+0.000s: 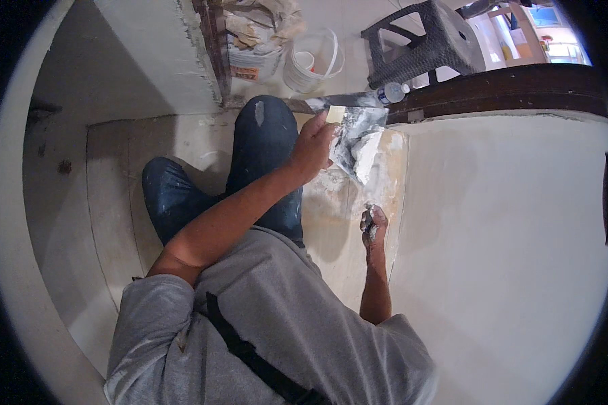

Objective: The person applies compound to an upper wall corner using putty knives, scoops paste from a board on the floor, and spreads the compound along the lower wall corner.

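My left hand [313, 150] is closed on a wide putty blade [345, 156], a flat metal sheet with a cream-coloured edge strip. A lump of white putty [367, 156] lies on the blade's face, with grey-white smears around it. Lower and to the right, my right hand [378, 229] is wrapped round a putty knife [367, 220]. White paste coats that tool and my fingers, and its blade is hard to make out. The two tools are apart. Beneath them, the pale floor [327, 216] carries white dust and smears.
Beyond the dark door sill [500, 91] stand a dark woven-pattern stool [425, 42] and a clear bucket [305, 75] with a white cup. A plastic bottle [390, 93] lies by the sill. An open sack [255, 50] is at the back left. A white wall [507, 223] rises close on my right.
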A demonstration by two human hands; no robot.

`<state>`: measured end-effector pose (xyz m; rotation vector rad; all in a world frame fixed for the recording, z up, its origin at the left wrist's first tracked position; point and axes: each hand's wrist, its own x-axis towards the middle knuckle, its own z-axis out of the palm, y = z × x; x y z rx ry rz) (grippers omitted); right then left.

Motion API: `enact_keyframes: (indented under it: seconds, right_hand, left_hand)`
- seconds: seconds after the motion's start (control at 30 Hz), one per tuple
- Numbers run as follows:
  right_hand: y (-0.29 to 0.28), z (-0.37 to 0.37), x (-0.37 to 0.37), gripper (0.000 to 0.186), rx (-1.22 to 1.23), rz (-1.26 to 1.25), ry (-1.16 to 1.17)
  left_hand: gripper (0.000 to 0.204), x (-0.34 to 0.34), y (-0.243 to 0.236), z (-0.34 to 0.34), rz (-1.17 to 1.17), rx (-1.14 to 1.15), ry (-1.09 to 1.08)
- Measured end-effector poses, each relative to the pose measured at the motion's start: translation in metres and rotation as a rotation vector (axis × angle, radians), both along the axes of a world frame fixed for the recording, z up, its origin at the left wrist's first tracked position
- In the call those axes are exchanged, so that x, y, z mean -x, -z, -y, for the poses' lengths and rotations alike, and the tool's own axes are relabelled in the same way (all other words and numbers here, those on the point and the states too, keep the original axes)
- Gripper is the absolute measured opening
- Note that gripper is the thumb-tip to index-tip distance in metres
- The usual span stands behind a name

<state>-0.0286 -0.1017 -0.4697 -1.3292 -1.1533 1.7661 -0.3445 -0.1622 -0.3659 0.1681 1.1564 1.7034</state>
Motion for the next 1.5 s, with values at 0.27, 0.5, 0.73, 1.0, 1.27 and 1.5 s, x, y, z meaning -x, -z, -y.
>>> enact_keyframes:
  seconds: [0.27,0.5,0.73,1.0,1.27,1.5]
  right_hand:
    - [0.145,-0.019,-0.086,0.033,0.180,0.538,0.321]
    - [0.171,-0.038,-0.095,0.027,0.129,0.390,0.522]
    - [0.147,-0.028,-0.110,0.025,0.240,0.374,0.724]
    - [0.150,0.007,-0.102,0.023,0.439,0.213,0.722]
    - [0.154,0.006,-0.090,0.022,0.472,0.377,0.595]
    - [0.146,-0.018,-0.082,0.037,-0.207,1.092,0.162]
  left_hand:
    - [0.044,-0.007,0.060,0.004,-0.619,-0.221,-0.107]
    - [0.072,0.008,0.069,0.017,-0.055,-0.339,-0.055]
    - [0.046,0.014,0.043,0.023,-0.874,0.001,0.195]
    - [0.091,0.016,0.035,0.021,-0.471,-0.100,0.255]
    - [0.042,0.016,0.032,0.020,-0.394,-0.126,0.220]
    - [0.092,0.027,0.033,0.019,-0.868,0.078,0.431]
